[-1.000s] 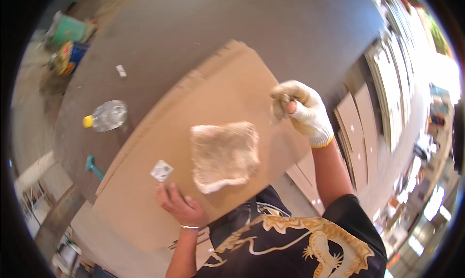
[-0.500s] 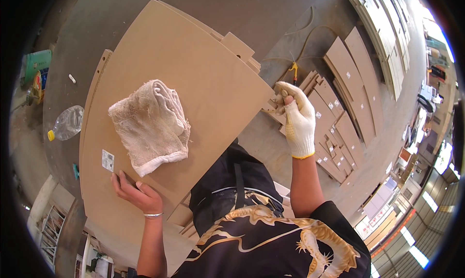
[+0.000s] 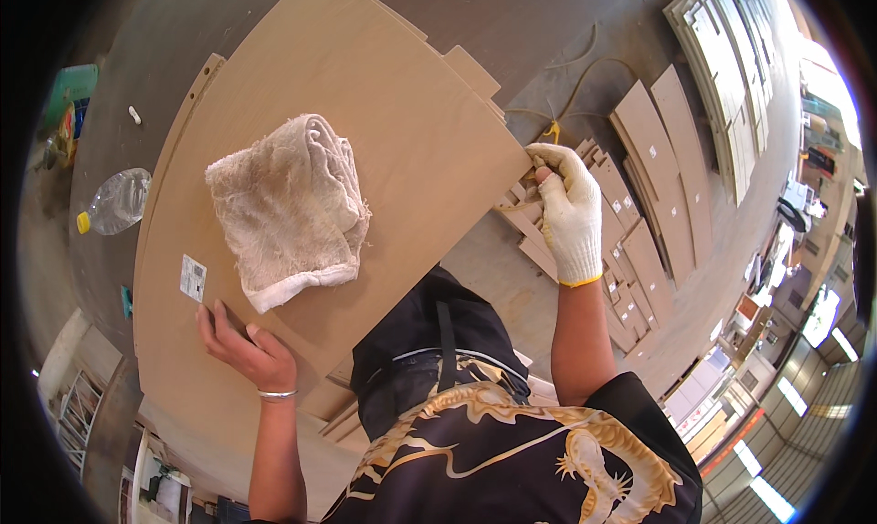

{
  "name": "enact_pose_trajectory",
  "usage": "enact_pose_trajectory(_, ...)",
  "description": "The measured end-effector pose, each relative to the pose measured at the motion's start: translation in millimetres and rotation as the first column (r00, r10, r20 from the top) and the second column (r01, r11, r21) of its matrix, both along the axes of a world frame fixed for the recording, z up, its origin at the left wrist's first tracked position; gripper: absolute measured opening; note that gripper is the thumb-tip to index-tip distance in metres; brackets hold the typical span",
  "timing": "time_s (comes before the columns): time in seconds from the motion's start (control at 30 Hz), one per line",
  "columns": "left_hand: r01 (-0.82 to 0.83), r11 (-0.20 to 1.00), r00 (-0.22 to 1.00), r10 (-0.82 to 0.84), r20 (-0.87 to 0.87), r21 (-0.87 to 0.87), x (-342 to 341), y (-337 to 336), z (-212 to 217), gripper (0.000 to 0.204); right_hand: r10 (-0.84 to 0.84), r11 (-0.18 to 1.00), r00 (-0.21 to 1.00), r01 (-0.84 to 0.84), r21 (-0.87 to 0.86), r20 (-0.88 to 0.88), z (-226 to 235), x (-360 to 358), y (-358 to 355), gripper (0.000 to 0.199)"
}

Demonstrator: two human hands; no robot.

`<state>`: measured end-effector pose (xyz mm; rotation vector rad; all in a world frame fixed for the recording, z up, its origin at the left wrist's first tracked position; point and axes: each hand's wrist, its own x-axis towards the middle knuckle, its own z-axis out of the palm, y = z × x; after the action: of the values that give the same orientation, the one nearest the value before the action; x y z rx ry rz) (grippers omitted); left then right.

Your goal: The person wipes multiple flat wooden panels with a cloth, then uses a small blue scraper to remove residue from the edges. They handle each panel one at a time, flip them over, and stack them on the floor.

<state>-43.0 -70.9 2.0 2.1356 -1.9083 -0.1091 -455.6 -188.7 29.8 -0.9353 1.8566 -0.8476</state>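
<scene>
Head view looks straight down on one large brown board (image 3: 365,140) held out flat in front of the person, above a grey floor (image 3: 512,31). Two hands are on it. One, the bare left hand (image 3: 245,349), wears one thin bracelet at the wrist and lies palm down on the board's near left part, fingers spread and flat; its grip is open and closes on nothing. The other, the right hand (image 3: 568,215), wears one white knitted glove with a yellow cuff and pinches the board's right edge, fingers curled over the rim, so this grip is closed on the board.

One crumpled off-white cloth (image 3: 288,209) lies on the board, between the two hands and nearer the left one, apart from both. One small white label (image 3: 193,278) sticks to the board just beside the cloth's lower left corner, near the left fingertips.

On the floor to the left lies one clear plastic bottle (image 3: 114,201) with a yellow cap, on its side, just beyond the board's edge. Beyond the right hand many cut brown panels (image 3: 639,204) lie spread flat on the floor, too many and too overlapped to count. One thin yellowish cord (image 3: 585,76) curls on the floor above the gloved hand.
</scene>
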Motion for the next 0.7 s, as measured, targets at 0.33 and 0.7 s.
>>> enact_pose_trajectory(0.33,0.003,1.0,1.0,-0.003,0.001,-0.013,-1.1,-1.3,0.7,0.052,0.134,0.991,0.978,-0.133,0.018,-0.16,5.4,-2.3,-3.7,0.027)
enact_pose_trajectory(0.7,-0.01,1.0,1.0,0.01,-0.002,0.0,-1.2,-0.7,0.6,0.053,0.245,0.961,0.922,-0.272,-0.052,-0.3,-19.4,-14.1,13.2,0.024)
